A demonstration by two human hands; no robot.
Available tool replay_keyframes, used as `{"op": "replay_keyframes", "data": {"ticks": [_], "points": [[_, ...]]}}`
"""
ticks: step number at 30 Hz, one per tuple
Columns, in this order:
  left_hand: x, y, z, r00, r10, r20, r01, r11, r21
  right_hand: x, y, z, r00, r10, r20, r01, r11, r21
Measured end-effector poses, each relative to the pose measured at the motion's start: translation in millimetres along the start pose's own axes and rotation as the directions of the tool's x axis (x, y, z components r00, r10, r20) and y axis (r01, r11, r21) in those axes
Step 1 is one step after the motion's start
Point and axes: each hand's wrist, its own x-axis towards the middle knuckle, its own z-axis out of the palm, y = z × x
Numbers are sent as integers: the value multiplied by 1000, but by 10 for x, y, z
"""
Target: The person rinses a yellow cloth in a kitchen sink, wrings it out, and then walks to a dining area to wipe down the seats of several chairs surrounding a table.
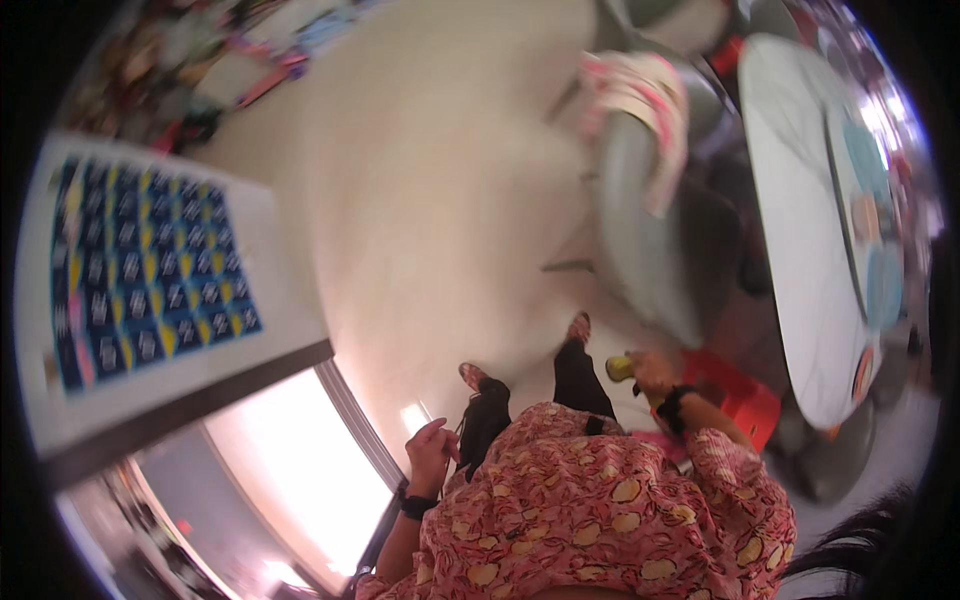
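My right hand point(654, 373), with a dark band at its wrist, is closed around a yellow-green object point(619, 368), whose rounded end shows in front of my fingers; its exact kind is unclear. Low on the other side, my left hand point(432, 454) hangs beside my dark trouser leg with its fingers partly bent. A thin dark cord runs close to that hand, and whether the fingers hold it cannot be told. Below both hands spreads my pink patterned top point(585, 517). A red object point(735, 397) lies behind my right forearm.
Grey chairs, one with a pink and cream cloth point(664, 112) over its back point(630, 217), stand beside a white oval table point(787, 225). At left a wall bears a blue and yellow chart point(157, 270), next to a bright doorway point(292, 457). Blurred mixed goods point(247, 75) lie at upper left.
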Motion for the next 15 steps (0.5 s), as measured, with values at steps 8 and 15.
{"op": "replay_keyframes", "data": {"ticks": [8,15], "points": [[-1216,34,-1653,878,251,-407,-416,820,-393,159,-2299,606,713,-637,294,677,734,-51],[-1489,-236,-2239,795,142,-590,-530,635,-562,215,-3940,1166,662,-557,501,594,798,103]]}}
